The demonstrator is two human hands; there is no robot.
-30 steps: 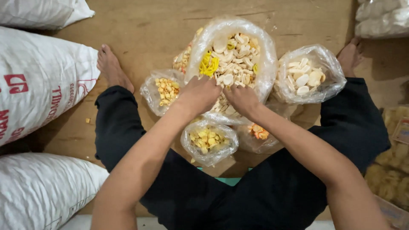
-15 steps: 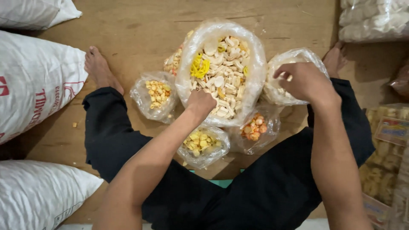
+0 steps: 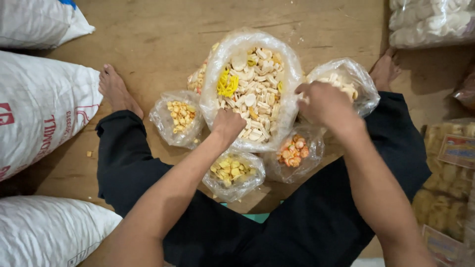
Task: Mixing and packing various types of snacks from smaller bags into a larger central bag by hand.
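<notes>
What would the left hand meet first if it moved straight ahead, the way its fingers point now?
Most likely the mixed pale crackers inside the big clear bag. The left hand already sits at that bag's near edge, though depth is hard to judge from above.

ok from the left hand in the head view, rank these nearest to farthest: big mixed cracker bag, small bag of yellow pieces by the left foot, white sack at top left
1. big mixed cracker bag: the left hand rests in it, centre.
2. small yellow-piece bag: just left of the hand, near the left foot.
3. white sack: far top-left corner.
</notes>
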